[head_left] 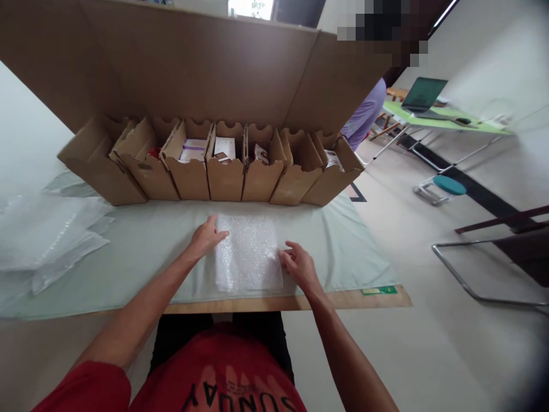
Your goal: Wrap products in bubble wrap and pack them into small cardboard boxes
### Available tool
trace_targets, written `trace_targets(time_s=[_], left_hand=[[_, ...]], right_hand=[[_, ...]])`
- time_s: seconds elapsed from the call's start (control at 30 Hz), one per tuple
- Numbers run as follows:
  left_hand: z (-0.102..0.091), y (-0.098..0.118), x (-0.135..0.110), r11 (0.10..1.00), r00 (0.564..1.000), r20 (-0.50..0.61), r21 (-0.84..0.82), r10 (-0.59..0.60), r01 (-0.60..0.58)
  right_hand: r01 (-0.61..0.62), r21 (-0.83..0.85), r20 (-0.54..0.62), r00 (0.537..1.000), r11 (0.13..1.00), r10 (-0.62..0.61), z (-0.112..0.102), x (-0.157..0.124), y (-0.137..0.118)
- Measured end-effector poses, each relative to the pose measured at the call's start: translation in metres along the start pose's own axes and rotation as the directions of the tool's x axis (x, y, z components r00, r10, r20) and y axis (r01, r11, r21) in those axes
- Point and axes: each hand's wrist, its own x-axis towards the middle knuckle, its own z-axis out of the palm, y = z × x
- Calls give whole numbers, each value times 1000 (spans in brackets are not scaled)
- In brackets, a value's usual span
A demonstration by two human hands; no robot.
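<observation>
The left hand [208, 236] has thumb and finger apart, touching the bubble wrap [249, 254]. The right hand [299, 264] curls at its other edge; I can't tell if it pinches. The bubble wrap lies on the cloth [158, 229], near brown boxes [227, 182].

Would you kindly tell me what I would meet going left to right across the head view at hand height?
Pile of clear plastic packaging, left hand, bubble wrap, right hand, bent metal tube.

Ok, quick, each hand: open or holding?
Left hand: open, at left edge of the bubble wrap.
Right hand: partly curled at its right edge; grip unclear.
</observation>
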Motion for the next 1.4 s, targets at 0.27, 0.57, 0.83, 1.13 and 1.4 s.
trace_targets(time_s=[0.27,0.57,0.83,1.13,1.4], left_hand=[[43,-9,-42,636,796,154,522,585,-568],[47,-34,-44,769,865,289,401,410,-498],[22,-10,-14,724,873,184,495,452,-480],[12,-2,34,658,889,163,618,428,-430],[4,1,19,718,913,84,591,400,-369]], right_hand=[[519,-485,142,841,704,-522,15,16,-11],[615,-614,485,789,495,-378,29,48,-3],[408,-739,259,907,537,-333,5,82,-29],[381,-808,301,923,450,-240,39,104,-53],[331,-777,251,943,536,-220,24,96,-68]])
